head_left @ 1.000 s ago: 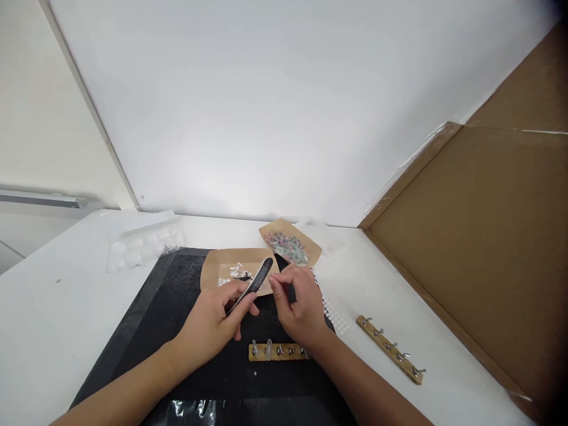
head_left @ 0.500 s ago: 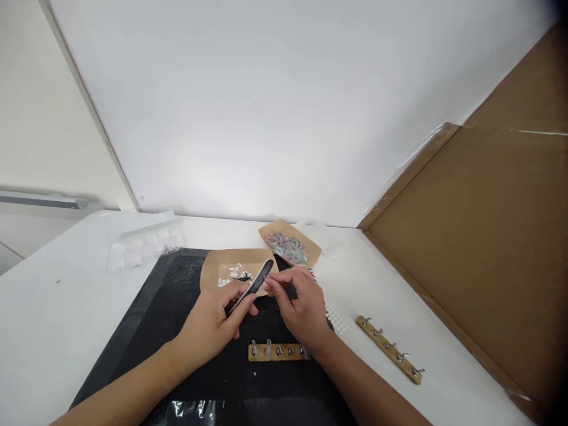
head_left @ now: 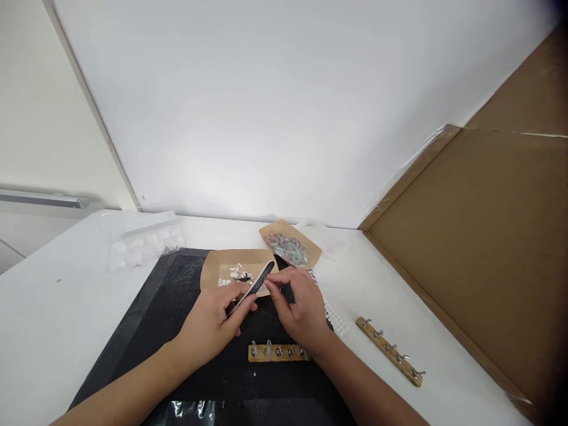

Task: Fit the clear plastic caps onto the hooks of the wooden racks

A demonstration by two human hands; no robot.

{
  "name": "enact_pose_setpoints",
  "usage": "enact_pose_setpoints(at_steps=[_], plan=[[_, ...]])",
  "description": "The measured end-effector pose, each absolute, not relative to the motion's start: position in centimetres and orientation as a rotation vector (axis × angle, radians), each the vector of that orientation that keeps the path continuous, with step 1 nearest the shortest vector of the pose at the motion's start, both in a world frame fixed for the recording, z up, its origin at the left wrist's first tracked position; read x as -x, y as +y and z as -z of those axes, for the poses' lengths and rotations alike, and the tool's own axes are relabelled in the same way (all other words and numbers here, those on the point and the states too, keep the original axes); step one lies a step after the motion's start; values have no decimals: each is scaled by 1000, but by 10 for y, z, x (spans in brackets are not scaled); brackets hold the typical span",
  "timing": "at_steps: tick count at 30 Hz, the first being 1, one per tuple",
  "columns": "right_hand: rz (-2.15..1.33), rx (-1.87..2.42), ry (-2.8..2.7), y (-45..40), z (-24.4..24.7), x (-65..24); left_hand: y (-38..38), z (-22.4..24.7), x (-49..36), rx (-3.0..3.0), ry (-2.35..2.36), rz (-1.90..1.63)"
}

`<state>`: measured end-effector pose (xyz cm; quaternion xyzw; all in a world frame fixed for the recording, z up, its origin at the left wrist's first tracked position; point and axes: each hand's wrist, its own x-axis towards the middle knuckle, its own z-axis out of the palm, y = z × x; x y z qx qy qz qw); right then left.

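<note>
A dark nail file (head_left: 262, 279) with a pale edge slants up to the right, gripped between the thumb and fingers of my left hand (head_left: 222, 313). My right hand (head_left: 299, 305) is closed in a pinch against the file's dark face near its upper end. Whatever sits between those right fingertips is too small to make out. Behind the file, a brown paper tray (head_left: 213, 266) holds white bits and a dark piece. Below my hands lies a wooden bar (head_left: 273, 353) with metal clips, a few bearing clear upright tips; my right wrist is close to its right end.
A black mat (head_left: 146, 343) covers the middle of the white table (head_left: 39, 313). Another clip bar (head_left: 390, 352) and a sheet of white squares (head_left: 337, 319) lie at right. Further back are a tray of colourful pieces (head_left: 288, 245) and a clear plastic case (head_left: 142, 245). Cardboard (head_left: 479, 236) stands right.
The nail file has rolled slightly in my left hand, showing more of its pale edge. My right fingertips have shifted a little along its face.
</note>
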<state>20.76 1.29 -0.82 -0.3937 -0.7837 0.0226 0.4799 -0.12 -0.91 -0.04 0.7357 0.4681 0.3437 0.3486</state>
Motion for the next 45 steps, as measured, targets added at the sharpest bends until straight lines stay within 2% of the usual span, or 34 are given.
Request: enact_pose_setpoints(at_steps=[11, 24, 37, 45], plan=[[-157, 1052, -1773, 10, 18, -207, -7, 3, 4, -2241, 1220, -981], [-272, 1065, -1871, 10, 9, -208, -6, 5, 7, -2297, 1233, -1060], [-226, 1095, -1787, 6, 7, -202, -3, 10, 6, -2366, 1173, -1234], [-268, 1097, -1839, 9, 14, -200, -1, 15, 8, -2567, 1229, -1227]])
